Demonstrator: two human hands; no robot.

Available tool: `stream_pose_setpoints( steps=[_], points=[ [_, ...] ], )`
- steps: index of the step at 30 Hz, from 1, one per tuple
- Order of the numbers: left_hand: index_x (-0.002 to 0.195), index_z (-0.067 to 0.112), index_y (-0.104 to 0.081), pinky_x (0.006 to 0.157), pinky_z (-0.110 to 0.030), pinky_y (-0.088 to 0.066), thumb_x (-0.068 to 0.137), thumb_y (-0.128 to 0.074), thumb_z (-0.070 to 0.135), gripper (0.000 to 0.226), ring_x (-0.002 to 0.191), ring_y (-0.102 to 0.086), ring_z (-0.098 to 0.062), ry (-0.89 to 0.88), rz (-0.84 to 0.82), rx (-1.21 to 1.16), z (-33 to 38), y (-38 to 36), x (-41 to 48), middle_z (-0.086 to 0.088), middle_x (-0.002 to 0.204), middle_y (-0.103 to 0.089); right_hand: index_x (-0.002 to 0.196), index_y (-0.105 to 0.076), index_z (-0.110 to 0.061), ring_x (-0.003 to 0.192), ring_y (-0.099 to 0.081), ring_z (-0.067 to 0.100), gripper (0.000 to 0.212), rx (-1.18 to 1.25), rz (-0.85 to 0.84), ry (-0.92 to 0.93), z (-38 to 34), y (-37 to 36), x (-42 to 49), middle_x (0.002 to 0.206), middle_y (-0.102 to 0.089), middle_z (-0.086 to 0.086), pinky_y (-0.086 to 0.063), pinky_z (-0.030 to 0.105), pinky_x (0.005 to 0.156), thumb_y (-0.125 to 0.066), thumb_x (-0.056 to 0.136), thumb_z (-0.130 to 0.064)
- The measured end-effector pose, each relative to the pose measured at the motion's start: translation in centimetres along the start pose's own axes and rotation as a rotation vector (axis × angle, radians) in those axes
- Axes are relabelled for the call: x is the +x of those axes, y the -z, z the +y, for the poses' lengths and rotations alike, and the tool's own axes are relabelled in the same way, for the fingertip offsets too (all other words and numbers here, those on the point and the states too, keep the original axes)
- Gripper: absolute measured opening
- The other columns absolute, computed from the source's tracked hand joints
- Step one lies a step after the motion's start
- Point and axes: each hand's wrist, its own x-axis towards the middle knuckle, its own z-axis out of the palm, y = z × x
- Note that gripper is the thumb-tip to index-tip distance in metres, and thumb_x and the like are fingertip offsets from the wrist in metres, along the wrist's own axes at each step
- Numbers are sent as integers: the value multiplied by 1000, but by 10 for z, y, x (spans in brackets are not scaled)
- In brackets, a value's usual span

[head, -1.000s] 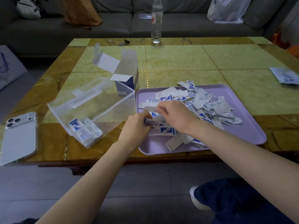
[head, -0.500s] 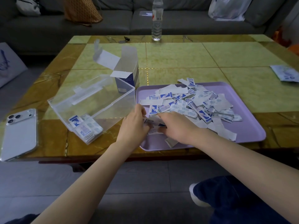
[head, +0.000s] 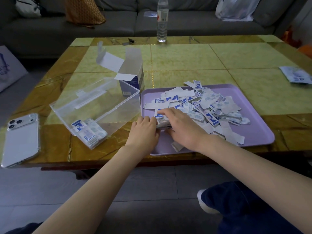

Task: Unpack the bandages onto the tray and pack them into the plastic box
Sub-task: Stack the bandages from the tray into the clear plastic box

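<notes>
Phone (head: 21, 139) lies at left; water bottle (head: 162, 21) stands far back.

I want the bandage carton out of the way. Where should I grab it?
Probably grip the carton by its side walls below the open flaps, from above: it stands upright, the plastic box covers its near face and the tray crowds its right.

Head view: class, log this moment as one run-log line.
left hand: grips bandage stack | right hand: rests on loose blue-and-white wrapped bandages | lilac plastic tray: holds pile | clear plastic box: few packed
</notes>
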Motion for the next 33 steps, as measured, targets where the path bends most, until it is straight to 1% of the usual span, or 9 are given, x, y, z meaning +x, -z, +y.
stream_pose_setpoints(
  steps=[3,6,9,12,16,20,23,28,33],
  points=[
    [125,9,-41,93,-36,-32,98,-36,26,33,114,-42,-29,8,-36,-4,2,0,5,-10,121,-51,122,-51,-1,104,-53,36,57,-86,119,117,-9,-6,-6,115,-56,17,-43,42,95,-51,68,14],
    [133,9,-37,95,-36,-33,97,-36,25,39,115,-43,-30,-11,-42,15,1,0,7,-10,124,-52,116,-56,1,110,-54,36,51,-181,178,121,-18,-12,-5,113,-58,18,-44,47,98,-26,76,-1],
    [119,10,-40,93,-36,-34,97,-39,24,27,113,-44,-29,3,-30,-8,-1,1,7,-9,119,-54,129,-44,-2,127,-37,33,45,-268,-1,-4,-11,-11,0,133,-43,16,-25,43,111,-36,85,1],
    [113,11,-40,91,-35,-32,98,-36,24,21,112,-43,-28,-15,-29,7,-2,0,5,-8,119,-51,128,-42,-5,123,-36,27,44,-266,-98,-51,-4,-8,-1,133,-40,12,-26,31,106,-39,84,2],
    [117,10,-38,92,-35,-31,98,-33,26,25,112,-41,-27,-36,-16,-2,0,-5,2,-8,122,-47,134,-36,-5,125,-35,24,51,-155,-106,-44,-7,-10,-6,134,-40,10,-21,25,101,-40,84,6],
    [115,12,-44,91,-37,-34,99,-36,34,28,107,-48,-27,-34,124,-86,1,-5,-1,-7,115,-53,127,-45,-10,117,-41,24,44,-121,-84,-78,-2,-14,-5,126,-49,8,-35,32,97,-43,86,4],
    [105,11,-48,86,-37,-35,98,-40,29,21,101,-49,-28,-68,239,-109,2,-2,-6,-8,106,-53,119,-53,-13,111,-46,25,39,-79,-58,-86,1,-14,-3,118,-56,6,-38,35,93,-46,84,3],
    [107,15,-43,88,-33,-33,97,-37,21,13,105,-43,-26,-27,160,-63,-3,-5,-5,-5,111,-46,127,-46,-10,120,-42,24,48,-14,-33,-130,2,-16,-5,127,-50,8,-35,34,100,-42,83,9],
    [127,11,-39,93,-34,-34,88,-50,19,41,111,-43,-28,-25,179,-129,-5,-6,-8,-11,120,-44,128,-45,-9,120,-39,21,52,48,0,-127,3,-20,-10,127,-46,7,-33,28,100,-47,80,12]
  ],
)
